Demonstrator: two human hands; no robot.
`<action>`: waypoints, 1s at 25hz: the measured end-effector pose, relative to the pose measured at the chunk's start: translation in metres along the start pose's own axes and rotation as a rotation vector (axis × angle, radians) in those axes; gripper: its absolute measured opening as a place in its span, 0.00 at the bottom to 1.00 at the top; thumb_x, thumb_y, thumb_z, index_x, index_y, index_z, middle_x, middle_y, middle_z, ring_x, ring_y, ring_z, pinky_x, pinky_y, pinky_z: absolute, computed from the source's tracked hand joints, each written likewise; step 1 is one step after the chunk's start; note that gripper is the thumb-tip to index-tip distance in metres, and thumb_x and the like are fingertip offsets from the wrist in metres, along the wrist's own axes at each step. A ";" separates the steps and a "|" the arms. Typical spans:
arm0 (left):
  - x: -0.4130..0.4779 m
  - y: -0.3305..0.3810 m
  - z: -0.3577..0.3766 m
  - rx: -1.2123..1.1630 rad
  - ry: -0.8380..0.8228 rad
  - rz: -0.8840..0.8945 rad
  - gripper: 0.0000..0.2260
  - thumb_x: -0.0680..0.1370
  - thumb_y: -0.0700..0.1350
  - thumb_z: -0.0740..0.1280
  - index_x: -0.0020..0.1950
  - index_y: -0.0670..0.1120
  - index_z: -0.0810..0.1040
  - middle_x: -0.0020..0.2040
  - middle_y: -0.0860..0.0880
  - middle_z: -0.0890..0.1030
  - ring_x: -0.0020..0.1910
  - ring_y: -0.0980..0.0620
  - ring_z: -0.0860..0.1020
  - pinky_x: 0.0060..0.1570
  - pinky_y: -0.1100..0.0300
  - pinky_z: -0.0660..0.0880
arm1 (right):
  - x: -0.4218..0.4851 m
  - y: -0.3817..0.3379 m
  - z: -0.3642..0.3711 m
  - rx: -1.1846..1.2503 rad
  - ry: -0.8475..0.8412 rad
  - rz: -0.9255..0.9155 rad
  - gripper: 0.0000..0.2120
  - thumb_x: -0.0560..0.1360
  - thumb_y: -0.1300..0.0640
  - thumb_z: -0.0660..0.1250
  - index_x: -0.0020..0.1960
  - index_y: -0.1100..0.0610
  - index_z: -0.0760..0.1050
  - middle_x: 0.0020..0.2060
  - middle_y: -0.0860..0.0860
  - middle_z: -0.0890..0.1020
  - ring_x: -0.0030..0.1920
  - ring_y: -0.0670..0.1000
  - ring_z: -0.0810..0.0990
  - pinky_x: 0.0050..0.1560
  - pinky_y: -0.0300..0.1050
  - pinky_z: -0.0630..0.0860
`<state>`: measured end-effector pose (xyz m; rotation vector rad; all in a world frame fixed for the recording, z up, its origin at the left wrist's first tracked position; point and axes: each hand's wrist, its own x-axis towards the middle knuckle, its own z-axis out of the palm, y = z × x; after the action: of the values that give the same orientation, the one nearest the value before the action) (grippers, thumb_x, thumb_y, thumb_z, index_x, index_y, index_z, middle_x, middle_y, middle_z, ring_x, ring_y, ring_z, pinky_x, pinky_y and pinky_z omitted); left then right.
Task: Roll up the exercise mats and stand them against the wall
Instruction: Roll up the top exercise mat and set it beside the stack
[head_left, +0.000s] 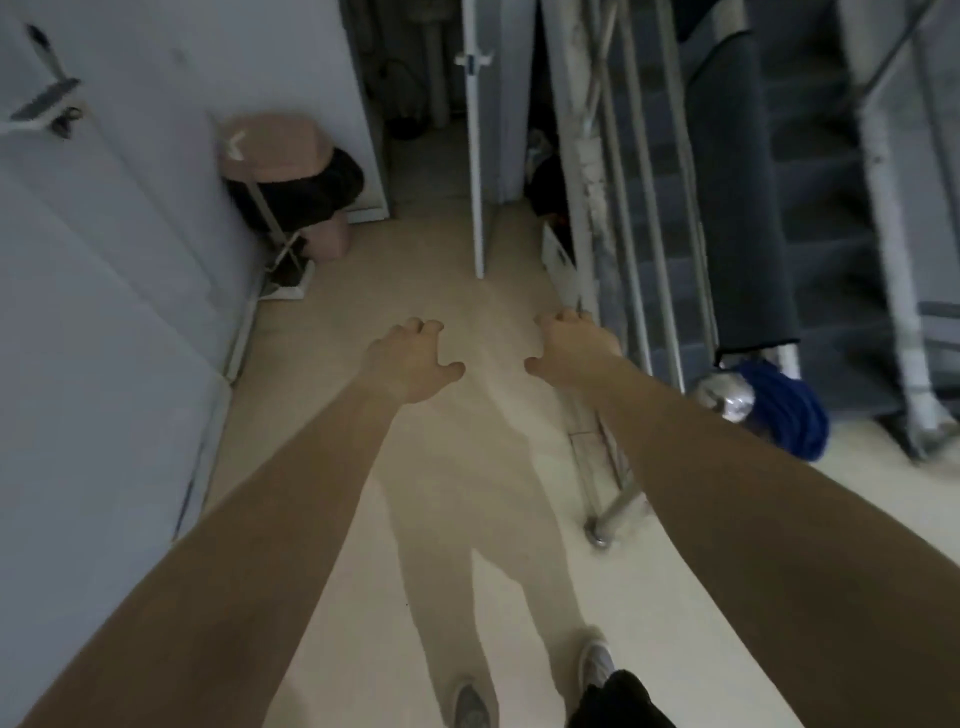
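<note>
Exercise mat: one dark grey foam length (748, 208) hangs over the metal rack (631, 218) at your 1 o'clock. Your two bare hands grasp nothing; left hand (410, 364) and right hand (571, 348) are loosely curled, fingers apart. One pink lidded bin (275, 150) stands at 11 o'clock, one blue bundle (789, 410) at 3.

Pink bin (275, 150), blue bundle (784, 410), beige floor (415, 270)

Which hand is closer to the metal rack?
The right hand: its curled fingers reach the edge of the metal rack. The left hand hangs over bare floor, well clear of the rack. Both are empty.
</note>
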<state>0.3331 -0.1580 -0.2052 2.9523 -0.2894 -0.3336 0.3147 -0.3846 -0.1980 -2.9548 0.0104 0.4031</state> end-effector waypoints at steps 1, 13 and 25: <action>0.005 0.021 0.005 0.004 -0.021 0.062 0.35 0.77 0.64 0.65 0.80 0.49 0.62 0.75 0.44 0.68 0.72 0.41 0.68 0.67 0.45 0.70 | -0.016 0.022 0.003 0.010 0.008 0.054 0.33 0.80 0.41 0.66 0.79 0.55 0.62 0.75 0.60 0.68 0.74 0.63 0.66 0.67 0.59 0.72; -0.046 0.381 0.095 0.121 -0.178 0.753 0.34 0.78 0.62 0.67 0.79 0.47 0.63 0.77 0.44 0.67 0.73 0.40 0.68 0.68 0.45 0.70 | -0.265 0.296 0.052 0.155 0.092 0.713 0.32 0.79 0.41 0.66 0.78 0.53 0.64 0.73 0.58 0.70 0.73 0.62 0.68 0.68 0.59 0.70; -0.212 0.618 0.207 0.336 -0.385 1.388 0.33 0.78 0.62 0.64 0.79 0.49 0.62 0.75 0.45 0.67 0.72 0.42 0.68 0.67 0.46 0.70 | -0.526 0.383 0.137 0.414 0.116 1.413 0.29 0.80 0.44 0.67 0.76 0.56 0.67 0.71 0.58 0.71 0.72 0.61 0.68 0.66 0.58 0.70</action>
<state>-0.0259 -0.7407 -0.2529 2.1267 -2.3399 -0.6161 -0.2398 -0.7490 -0.2476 -2.0598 1.9107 0.2809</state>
